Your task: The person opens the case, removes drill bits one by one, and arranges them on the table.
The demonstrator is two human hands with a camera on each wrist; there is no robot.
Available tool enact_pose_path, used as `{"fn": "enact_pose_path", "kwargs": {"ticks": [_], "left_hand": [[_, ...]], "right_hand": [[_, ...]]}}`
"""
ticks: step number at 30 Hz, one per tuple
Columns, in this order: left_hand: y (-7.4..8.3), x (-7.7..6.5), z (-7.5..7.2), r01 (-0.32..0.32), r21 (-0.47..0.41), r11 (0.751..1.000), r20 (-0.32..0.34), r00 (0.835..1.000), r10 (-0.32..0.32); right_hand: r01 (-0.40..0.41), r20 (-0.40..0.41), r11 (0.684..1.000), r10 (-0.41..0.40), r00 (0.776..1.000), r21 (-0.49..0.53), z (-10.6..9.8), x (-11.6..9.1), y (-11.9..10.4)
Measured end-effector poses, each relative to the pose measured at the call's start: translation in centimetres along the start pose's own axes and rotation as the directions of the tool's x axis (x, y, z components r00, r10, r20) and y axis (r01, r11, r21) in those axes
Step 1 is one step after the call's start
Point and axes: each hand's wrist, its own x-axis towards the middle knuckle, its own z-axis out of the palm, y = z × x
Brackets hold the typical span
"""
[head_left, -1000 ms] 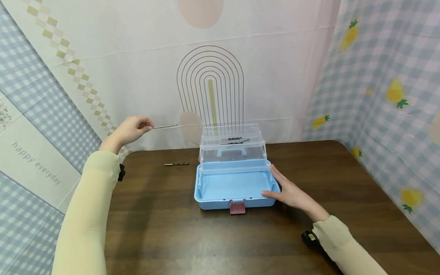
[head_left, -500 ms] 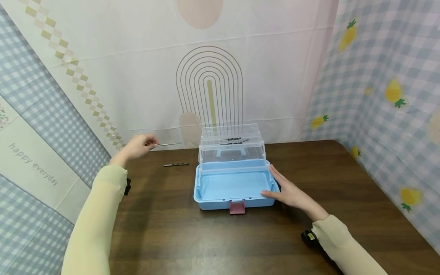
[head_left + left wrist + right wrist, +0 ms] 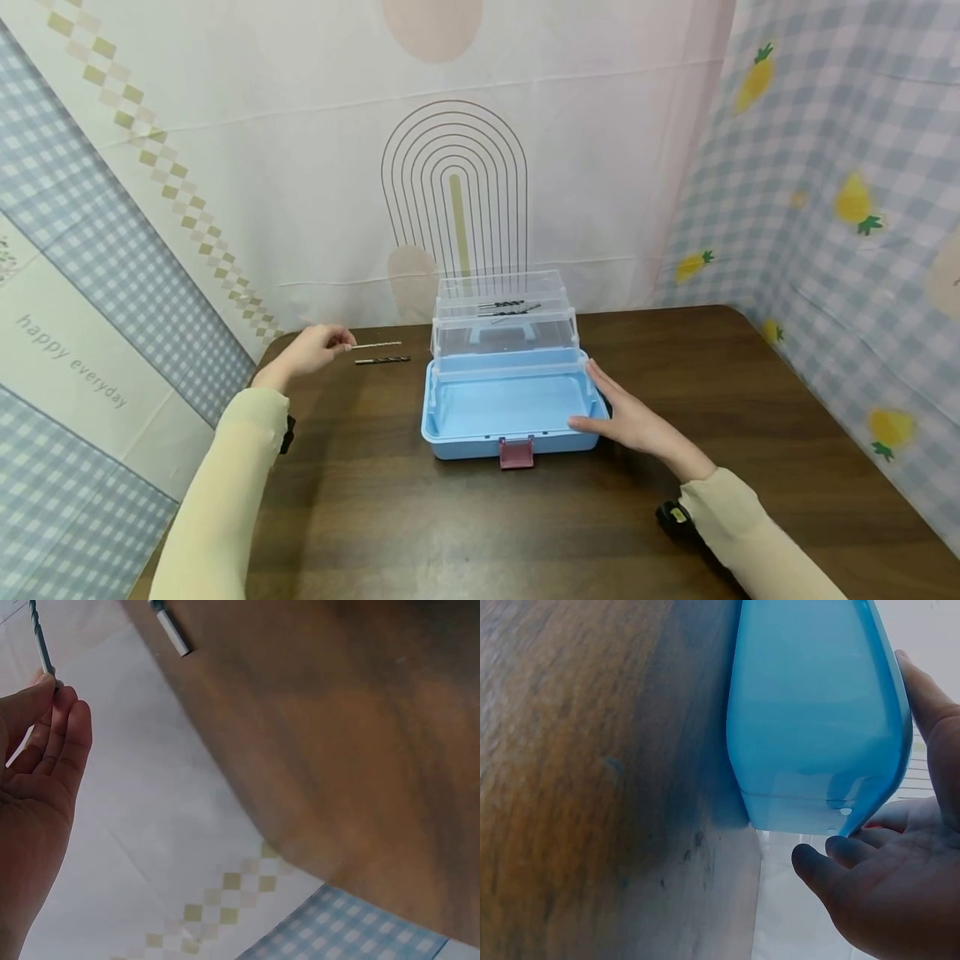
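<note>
My left hand (image 3: 313,348) pinches a thin drill bit (image 3: 378,344) by one end, its fluted end pointing right, over the table's back left. Just below that bit in the head view lies a darker, thicker drill bit (image 3: 382,360). The left wrist view shows the bit (image 3: 40,645) between thumb and fingertips. A light blue toolbox (image 3: 517,404) stands open mid-table, its clear trays raised. Several dark drill bits (image 3: 510,313) lie in an upper tray. My right hand (image 3: 636,427) rests at the box's right end with thumb and fingers spread, thumb over the rim.
The brown wooden table (image 3: 465,533) ends at a patterned cloth wall (image 3: 315,200) behind. A checked cloth (image 3: 817,108) hangs on the right. On the box's front, a dark pink latch (image 3: 517,453) hangs down.
My left hand has come down and a little to the right with the thin drill bit, from in front of the wall to near the loose bit. My right hand keeps its place.
</note>
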Motion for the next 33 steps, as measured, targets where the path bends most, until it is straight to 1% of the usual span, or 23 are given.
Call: {"fn": "enact_pose_path", "kwargs": {"ticks": [6,8,10,16,17,19,23,26,28,33], "left_hand": [[-0.4,-0.7,1.8,0.032,-0.014,0.999,0.045,0.998,-0.031],[-0.6,-0.8,2.3,0.028,-0.012,1.0,0.054,0.998,-0.028],[-0.7,-0.8,2.7,0.015,-0.009,1.0,0.051,0.999,-0.014],[-1.2,-1.1,3.9,-0.047,-0.008,0.999,0.008,0.999,0.047],[-1.3,-1.2,4.1,-0.047,-0.011,0.999,0.004,0.999,0.047],[-1.5,-1.3,4.4,-0.04,-0.018,0.999,0.007,0.999,0.04],[-1.5,-1.3,4.9,0.023,-0.017,1.0,0.03,0.999,-0.023],[-1.5,-1.2,5.2,0.047,-0.004,0.999,0.036,0.998,-0.047],[-1.6,-1.2,5.4,0.056,0.001,0.998,0.032,0.998,-0.056],[-2.0,-1.1,5.7,0.055,0.012,0.998,0.025,0.998,-0.055]], "right_hand": [[0.002,-0.002,1.0,-0.002,1.0,-0.005,-0.1,-0.1,-0.1],[0.007,-0.002,1.0,-0.007,1.0,-0.006,-0.1,-0.1,-0.2],[0.007,-0.002,1.0,-0.007,1.0,-0.008,-0.1,-0.2,-0.2],[0.011,-0.002,1.0,-0.011,1.0,-0.005,-0.1,-0.2,-0.2],[0.013,-0.001,1.0,-0.013,1.0,-0.006,0.0,-0.3,-0.2],[0.01,0.0,1.0,-0.01,1.0,-0.004,0.0,-0.3,-0.3],[0.014,-0.001,1.0,-0.014,1.0,-0.003,0.0,-0.4,-0.3],[0.007,0.001,1.0,-0.007,1.0,0.006,0.0,-0.4,-0.4],[0.006,0.002,1.0,-0.006,1.0,0.011,0.0,-0.3,-0.4],[0.0,0.004,1.0,0.0,1.0,0.013,0.0,-0.3,-0.4]]}}
